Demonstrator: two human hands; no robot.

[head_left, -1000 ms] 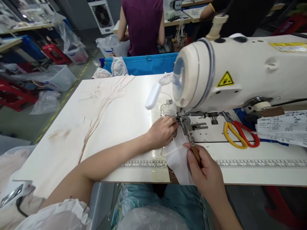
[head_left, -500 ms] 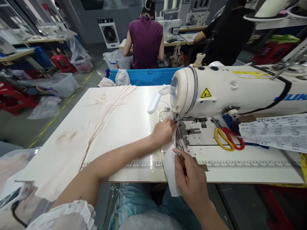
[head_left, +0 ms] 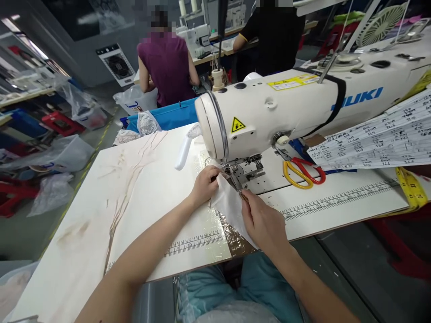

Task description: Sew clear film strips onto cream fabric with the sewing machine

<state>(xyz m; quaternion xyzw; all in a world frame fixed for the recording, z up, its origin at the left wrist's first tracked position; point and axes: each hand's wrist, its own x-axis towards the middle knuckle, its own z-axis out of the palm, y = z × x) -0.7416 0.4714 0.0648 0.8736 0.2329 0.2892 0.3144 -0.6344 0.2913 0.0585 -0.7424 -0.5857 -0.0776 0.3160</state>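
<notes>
My left hand [head_left: 206,184] is closed, its fingertips pinching the edge of a piece of thin white fabric [head_left: 230,202] just left of the presser foot. The fabric hangs toward the table's front edge, over a shiny taped patch. My right hand [head_left: 264,217] is closed around a slim metal tool [head_left: 241,194] that points up toward the needle area; most of the tool is hidden by my fingers. Both hands are below the head of the white sewing machine [head_left: 256,116]. The needle itself is too small to make out.
Scissors [head_left: 305,172] with yellow and red handles lie right of the needle plate, beside sheets of handwritten paper [head_left: 373,130]. Pale fabric [head_left: 117,202] covers the table's left part. A yellow tape measure [head_left: 411,188] is at the right edge. Two people sit working ahead.
The view has turned and tilted. My right hand has moved up closer to the needle, its tool now pointing that way. The white fabric lies spread between both hands.
</notes>
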